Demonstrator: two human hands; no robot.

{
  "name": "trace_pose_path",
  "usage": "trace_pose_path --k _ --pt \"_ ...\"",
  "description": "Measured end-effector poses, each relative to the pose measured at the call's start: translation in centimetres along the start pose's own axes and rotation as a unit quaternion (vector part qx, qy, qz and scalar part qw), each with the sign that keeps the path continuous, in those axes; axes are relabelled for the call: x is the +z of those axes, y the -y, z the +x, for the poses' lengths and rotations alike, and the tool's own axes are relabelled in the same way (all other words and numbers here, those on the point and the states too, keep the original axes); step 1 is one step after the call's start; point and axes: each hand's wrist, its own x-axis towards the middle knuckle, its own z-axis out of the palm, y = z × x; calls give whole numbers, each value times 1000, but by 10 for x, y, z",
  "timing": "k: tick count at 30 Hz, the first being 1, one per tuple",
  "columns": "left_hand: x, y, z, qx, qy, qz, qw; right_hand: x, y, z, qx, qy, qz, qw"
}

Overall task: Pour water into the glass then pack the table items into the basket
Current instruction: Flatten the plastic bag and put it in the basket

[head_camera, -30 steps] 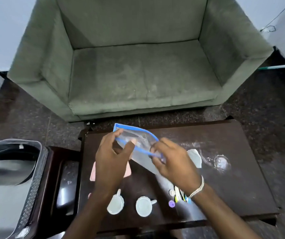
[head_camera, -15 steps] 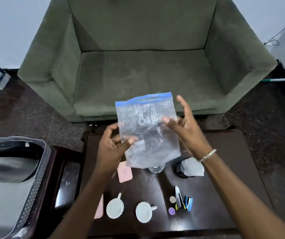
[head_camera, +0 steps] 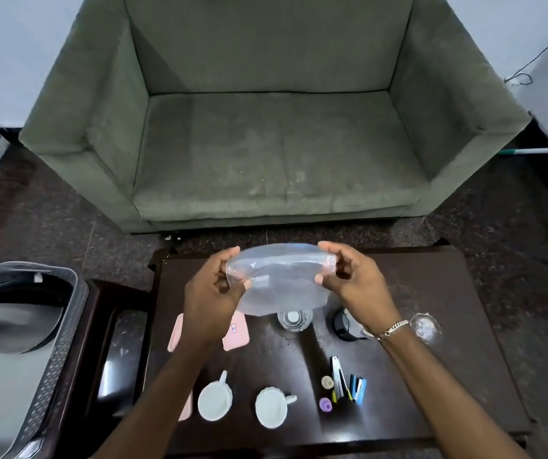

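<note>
Hands first, from the head view, the only one I have: my left hand (head_camera: pixel 213 293) and right hand (head_camera: pixel 355 286) each pinch an end of the clear bag (head_camera: pixel 279 286), thumbs against fingers, clamped on the plastic. The bag hangs just above the bench (head_camera: pixel 464 293), over the glass (head_camera: pixel 294 321) and the pink cards (head_camera: pixel 236 331), spread mouth-open between the hands.

Handling, as I judge it: the bag is thin, limp film, almost weightless and a little slippery, so it keeps no shape by itself. The stiffer mouth rim is the place to hold, one hand on each side, to keep it open for loading. The glass looks fragile and seems to hold water, so it wants an upright grip round its wall. The two white cups (head_camera: pixel 214 400) (head_camera: pixel 271 407) are stiff with handy handles. The small bits near the front edge, clips (head_camera: pixel 357 387) and tiny round pieces (head_camera: pixel 325 404), are light and easy to scatter. The basket (head_camera: pixel 50 352) waits at my left, well apart from the bag.

Against half a second ago: the bag then hung upright and flat, blue seal on top, held up before the sofa (head_camera: pixel 275 144). Now it is lowered and tipped toward horizontal, its mouth pulled wide, hands spread to its ends.
</note>
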Motion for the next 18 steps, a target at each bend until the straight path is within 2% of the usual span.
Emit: trace_pose_path --k 3,6,8,10,13,16,18 --pt "0 2 -1 62 -29 93 993 0 -4 3 -17 -14 -64 998" --pt "-7 5 1 82 -28 97 991 -3 -5 3 -27 -18 -69 997" --pt "-12 4 1 59 -15 40 997 -7 -5 2 -17 -5 -1 1000" --pt "-14 -1 -1 27 -8 -66 997 -7 0 0 -4 13 88 996" --pt "-10 -7 -6 41 39 -136 989 0 5 -1 -20 -12 79 997" --pt "-6 -8 -13 68 84 -38 993 14 3 -2 -34 -32 39 998" --pt "-4 -6 -14 65 74 -10 995 19 5 -6 -44 -22 27 998"
